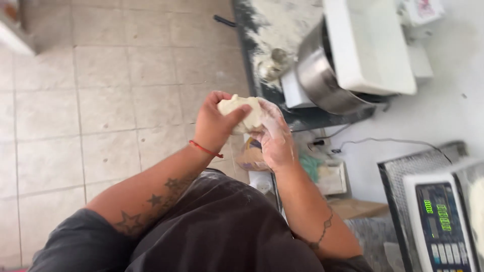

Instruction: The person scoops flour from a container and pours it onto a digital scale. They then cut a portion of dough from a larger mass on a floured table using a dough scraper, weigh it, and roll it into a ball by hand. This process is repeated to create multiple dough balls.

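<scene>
Fingers [237, 112] of the left hand [214, 123] and right hand [275, 136] close around a pale dough lump [242, 113], held in the air above the tiled floor [101, 100]. Beyond: a floury desk [252, 45] with a steel mixer bowl [322, 80]; at right, a scale [438, 221].

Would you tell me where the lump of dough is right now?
In the head view, the dough sits centre frame, held between left hand and right hand, just left of the steel mixer bowl.
</scene>
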